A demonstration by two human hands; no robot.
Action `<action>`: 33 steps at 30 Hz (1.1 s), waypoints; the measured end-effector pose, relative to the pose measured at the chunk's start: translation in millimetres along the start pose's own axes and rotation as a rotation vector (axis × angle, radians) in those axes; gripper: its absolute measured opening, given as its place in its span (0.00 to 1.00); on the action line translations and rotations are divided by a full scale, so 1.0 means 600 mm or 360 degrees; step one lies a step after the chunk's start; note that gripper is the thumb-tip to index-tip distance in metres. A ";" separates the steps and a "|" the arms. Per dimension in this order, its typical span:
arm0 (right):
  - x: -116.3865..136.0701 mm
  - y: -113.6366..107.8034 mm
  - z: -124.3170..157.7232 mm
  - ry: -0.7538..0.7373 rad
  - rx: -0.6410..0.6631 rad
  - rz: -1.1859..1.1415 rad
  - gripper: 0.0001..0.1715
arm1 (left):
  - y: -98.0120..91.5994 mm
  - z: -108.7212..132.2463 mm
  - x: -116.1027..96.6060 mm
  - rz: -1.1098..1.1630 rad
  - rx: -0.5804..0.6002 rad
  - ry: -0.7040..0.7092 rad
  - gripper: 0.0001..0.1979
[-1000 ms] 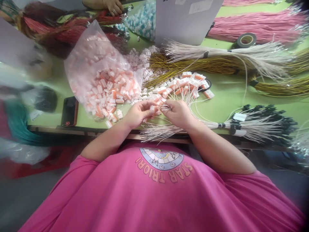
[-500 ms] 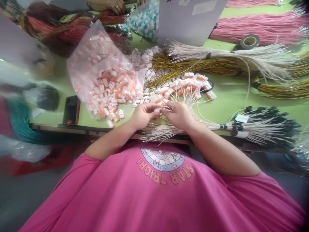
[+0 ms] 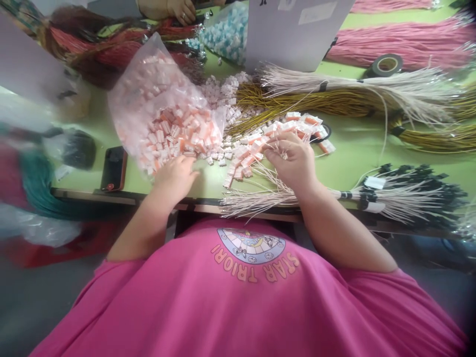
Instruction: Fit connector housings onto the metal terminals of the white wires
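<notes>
At the near edge of a pile of orange-and-white plug connectors (image 3: 193, 129), my left hand (image 3: 174, 179) reaches in with fingers stretched forward and thumb apart. Its fingertips meet the pile, and nothing shows as held. My right hand (image 3: 292, 158) is closed in a pinch on thin white wires (image 3: 273, 173), over a heap of wired orange-and-white connectors (image 3: 247, 153). The exact wire ends between its fingers are partly hidden. Below that hand, a tied bundle of white wires (image 3: 256, 199) lies along the table's front edge.
A clear plastic bag (image 3: 130, 109) spills the connectors. Yellow wires (image 3: 327, 101), black tape (image 3: 386, 64) and black-ended wires (image 3: 420, 193) lie to the right. A phone (image 3: 113, 168) rests at left. Behind stand a grey panel (image 3: 293, 34) and another person's hand (image 3: 182, 10).
My hands have parted. The left moved left to the loose connectors; the right moved up and right over the wired heap, still pinching wires.
</notes>
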State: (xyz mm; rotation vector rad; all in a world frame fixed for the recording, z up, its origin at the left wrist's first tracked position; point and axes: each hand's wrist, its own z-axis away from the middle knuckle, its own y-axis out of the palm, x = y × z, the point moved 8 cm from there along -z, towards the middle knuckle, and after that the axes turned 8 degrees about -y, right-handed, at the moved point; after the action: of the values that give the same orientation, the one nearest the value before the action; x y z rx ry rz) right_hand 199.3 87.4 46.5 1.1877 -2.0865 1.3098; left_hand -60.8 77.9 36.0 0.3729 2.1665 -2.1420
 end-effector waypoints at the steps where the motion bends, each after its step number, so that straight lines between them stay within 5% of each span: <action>1: 0.004 -0.004 0.001 -0.0029 -0.0065 0.0007 0.07 | 0.002 0.003 0.017 -0.0176 0.0030 -0.0054 0.13; 6: 0.008 0.012 0.013 0.0048 0.0078 -0.0159 0.05 | 0.031 0.011 0.022 -0.0448 0.0198 0.0046 0.10; 15: 0.021 0.040 0.018 0.0156 0.0473 -0.0320 0.08 | 0.014 -0.021 -0.023 0.0525 0.0082 -0.0042 0.03; 19: 0.023 0.044 0.021 0.0087 0.0498 -0.0296 0.11 | 0.036 -0.023 -0.082 0.1576 0.0497 -0.0019 0.11; 23: 0.019 0.052 0.026 0.0050 0.0532 -0.0195 0.11 | 0.075 -0.030 -0.118 0.2206 0.0783 -0.0220 0.10; 28: 0.015 0.055 0.027 0.0079 0.0507 -0.0053 0.10 | 0.113 -0.027 -0.140 0.2593 0.1076 -0.0394 0.15; 33: 0.023 0.050 0.023 0.0038 0.0473 0.0015 0.09 | 0.119 -0.020 -0.144 0.2666 0.1133 -0.0390 0.20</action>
State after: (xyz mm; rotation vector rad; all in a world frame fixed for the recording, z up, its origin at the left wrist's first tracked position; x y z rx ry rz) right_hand 168.0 75.0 33.7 1.2727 -1.9293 1.6738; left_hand 40.1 78.9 -14.1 1.2281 0.2865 -1.4761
